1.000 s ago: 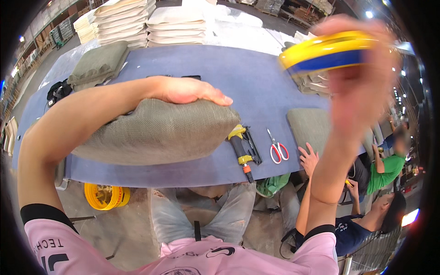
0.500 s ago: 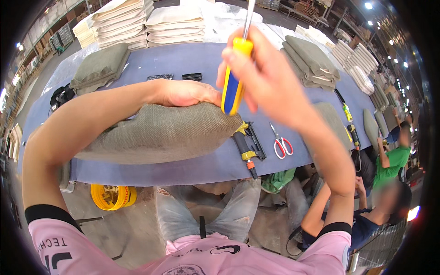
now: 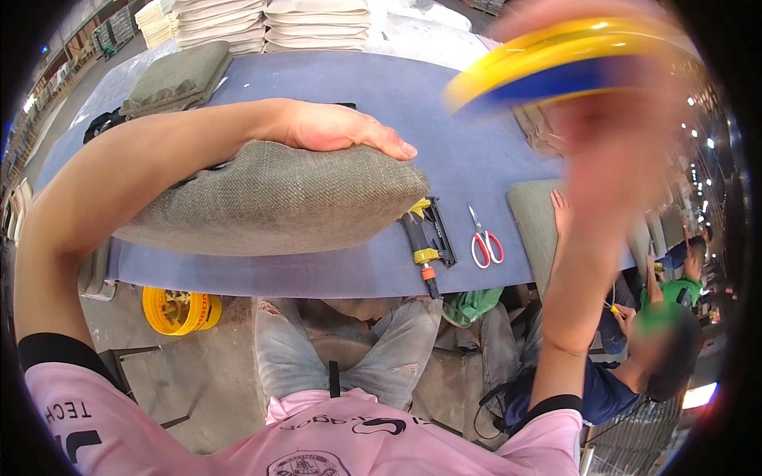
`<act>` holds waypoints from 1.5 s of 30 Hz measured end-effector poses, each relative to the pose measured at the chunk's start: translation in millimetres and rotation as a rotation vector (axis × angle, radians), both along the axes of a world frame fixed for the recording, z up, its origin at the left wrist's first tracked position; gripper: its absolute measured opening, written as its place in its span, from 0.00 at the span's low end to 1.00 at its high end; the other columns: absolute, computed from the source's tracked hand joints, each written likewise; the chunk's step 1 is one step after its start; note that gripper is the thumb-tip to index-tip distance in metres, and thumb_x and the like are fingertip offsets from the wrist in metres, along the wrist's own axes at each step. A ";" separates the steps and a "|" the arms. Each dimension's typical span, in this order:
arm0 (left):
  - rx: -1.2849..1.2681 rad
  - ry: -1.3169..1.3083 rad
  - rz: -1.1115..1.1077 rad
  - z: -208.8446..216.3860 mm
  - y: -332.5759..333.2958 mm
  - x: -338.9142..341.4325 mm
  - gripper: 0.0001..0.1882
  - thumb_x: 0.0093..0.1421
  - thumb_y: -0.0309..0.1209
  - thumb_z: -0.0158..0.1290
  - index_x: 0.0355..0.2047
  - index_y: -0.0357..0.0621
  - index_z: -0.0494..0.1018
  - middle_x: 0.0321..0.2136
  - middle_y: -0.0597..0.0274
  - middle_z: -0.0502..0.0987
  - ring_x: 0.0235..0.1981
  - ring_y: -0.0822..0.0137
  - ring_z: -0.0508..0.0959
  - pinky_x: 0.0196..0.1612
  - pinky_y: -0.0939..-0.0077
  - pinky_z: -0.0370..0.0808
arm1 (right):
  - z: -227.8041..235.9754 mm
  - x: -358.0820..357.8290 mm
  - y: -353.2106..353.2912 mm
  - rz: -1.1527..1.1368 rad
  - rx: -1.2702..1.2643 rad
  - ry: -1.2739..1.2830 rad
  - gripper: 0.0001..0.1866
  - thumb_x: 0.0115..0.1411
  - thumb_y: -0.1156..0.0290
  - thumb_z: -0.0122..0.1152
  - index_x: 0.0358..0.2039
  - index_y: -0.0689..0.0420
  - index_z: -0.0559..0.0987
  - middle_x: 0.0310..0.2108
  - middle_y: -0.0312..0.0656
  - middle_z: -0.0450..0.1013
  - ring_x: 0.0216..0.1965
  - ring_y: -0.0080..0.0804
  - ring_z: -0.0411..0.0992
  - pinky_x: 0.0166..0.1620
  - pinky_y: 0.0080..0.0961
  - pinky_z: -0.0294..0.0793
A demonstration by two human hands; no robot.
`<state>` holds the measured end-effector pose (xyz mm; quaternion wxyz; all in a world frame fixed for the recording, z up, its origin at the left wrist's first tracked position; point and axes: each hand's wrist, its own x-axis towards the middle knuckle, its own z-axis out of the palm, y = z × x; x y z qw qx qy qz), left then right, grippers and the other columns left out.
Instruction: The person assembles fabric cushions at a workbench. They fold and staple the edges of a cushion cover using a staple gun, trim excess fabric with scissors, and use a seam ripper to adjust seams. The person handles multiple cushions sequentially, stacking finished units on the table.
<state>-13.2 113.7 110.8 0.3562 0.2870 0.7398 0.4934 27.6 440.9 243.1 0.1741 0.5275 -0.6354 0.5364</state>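
Observation:
A grey-green fabric-covered cushion [image 3: 278,202] lies lengthwise in front of me at the near side of the blue table. My left hand [image 3: 337,131] grips its far upper edge, thumb stretched toward the right corner; the other fingers are hidden behind the cloth. High on the right, my right hand [image 3: 619,119] is raised and smeared by motion, closed round a screwdriver with a yellow and blue handle [image 3: 496,75]. Its shaft cannot be made out. Beside the cushion's right end lies a black and yellow staple gun [image 3: 422,242] with an orange hose fitting.
Scissors [image 3: 486,247] with red and white handles lie right of the staple gun. Folded fabric [image 3: 178,75] and cream stacks [image 3: 317,25] stand at the back. A yellow bucket [image 3: 181,311] is on the floor. A co-worker [image 3: 595,373] sits at right, a hand on another cushion [image 3: 533,218].
My right hand has swung up and to the right with the screwdriver, away from the cushion's right corner. The left hand stays on the cushion, its thumb now stretched out along the edge.

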 end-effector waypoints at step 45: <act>0.069 -0.234 0.018 -3.1 12.3 69.1 0.31 0.75 0.42 0.55 0.16 0.47 0.57 0.17 0.74 0.56 0.25 0.74 0.55 0.30 0.72 0.56 | -254.7 141.7 -81.4 -0.045 -0.775 -0.194 0.16 0.76 0.65 0.56 0.56 0.56 0.64 0.47 0.56 0.72 0.35 0.50 0.76 0.41 0.44 0.80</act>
